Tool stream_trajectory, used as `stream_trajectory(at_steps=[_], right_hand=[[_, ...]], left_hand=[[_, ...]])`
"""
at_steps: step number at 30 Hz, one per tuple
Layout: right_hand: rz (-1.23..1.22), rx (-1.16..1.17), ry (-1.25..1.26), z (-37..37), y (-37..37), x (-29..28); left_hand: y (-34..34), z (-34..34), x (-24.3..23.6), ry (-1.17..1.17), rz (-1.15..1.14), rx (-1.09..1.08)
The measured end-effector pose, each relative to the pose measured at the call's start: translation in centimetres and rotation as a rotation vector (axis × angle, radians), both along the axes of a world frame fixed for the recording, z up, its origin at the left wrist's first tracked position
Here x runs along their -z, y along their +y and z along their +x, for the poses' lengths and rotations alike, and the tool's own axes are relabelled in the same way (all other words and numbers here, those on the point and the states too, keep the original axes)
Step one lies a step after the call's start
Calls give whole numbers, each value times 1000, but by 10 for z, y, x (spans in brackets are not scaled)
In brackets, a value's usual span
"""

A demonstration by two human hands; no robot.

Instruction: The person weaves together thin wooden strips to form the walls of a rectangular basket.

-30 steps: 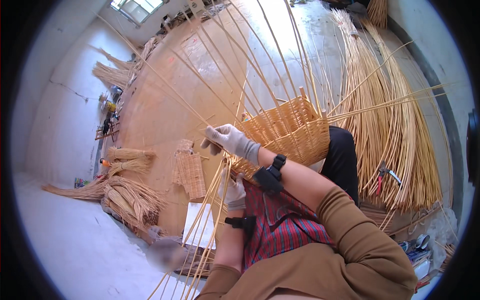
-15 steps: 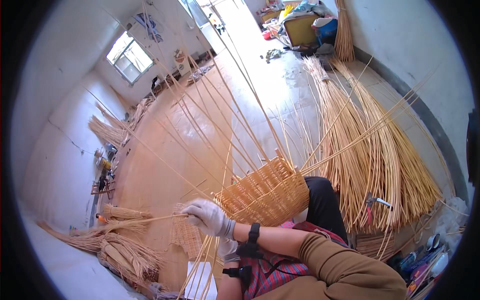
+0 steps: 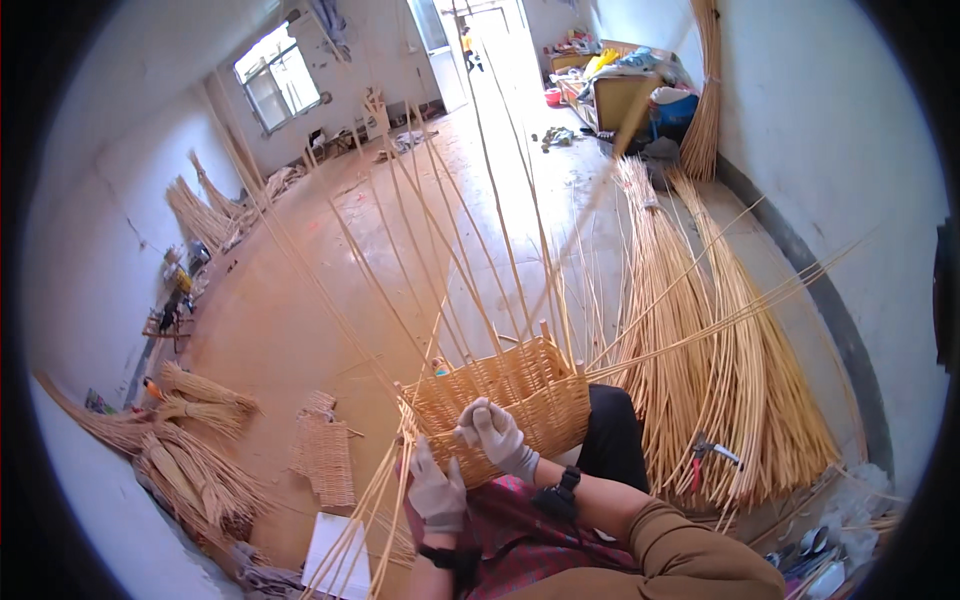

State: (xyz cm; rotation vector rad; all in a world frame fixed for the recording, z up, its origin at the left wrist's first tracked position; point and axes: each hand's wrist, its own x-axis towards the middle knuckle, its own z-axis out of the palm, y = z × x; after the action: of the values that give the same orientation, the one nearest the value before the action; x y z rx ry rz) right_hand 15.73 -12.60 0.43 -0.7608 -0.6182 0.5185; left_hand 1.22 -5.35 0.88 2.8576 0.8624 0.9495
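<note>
Seemingly for steadiness, the basket [image 3: 545,405] rests on the lap [image 3: 505,540], within reach. The left hand [image 3: 438,488] lies at its near left corner; whether it grips, I cannot tell. The right hand [image 3: 500,440] has its fingertips pinched together before the wall, any strand between them unclear. Rods [image 3: 406,430] crowd left of the grip; floor [image 3: 290,300] spreads beyond, bundles [image 3: 685,350] edging the right.
</note>
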Motion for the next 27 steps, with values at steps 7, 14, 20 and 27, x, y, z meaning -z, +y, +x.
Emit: stream_trajectory(at_steps=[7,14,20,27], right_hand=[[2,27,-112,7,-19,8],[-33,20,181,15,-24,20],[-428,218,169,41,-43,14],[-349,417,-143,32,-15,-20]], left_hand=[[0,13,-21,53,-203,-30],[53,11,31,-87,-268,132],[60,23,11,-40,-528,212],[58,54,-2,-368,-1345,185]])
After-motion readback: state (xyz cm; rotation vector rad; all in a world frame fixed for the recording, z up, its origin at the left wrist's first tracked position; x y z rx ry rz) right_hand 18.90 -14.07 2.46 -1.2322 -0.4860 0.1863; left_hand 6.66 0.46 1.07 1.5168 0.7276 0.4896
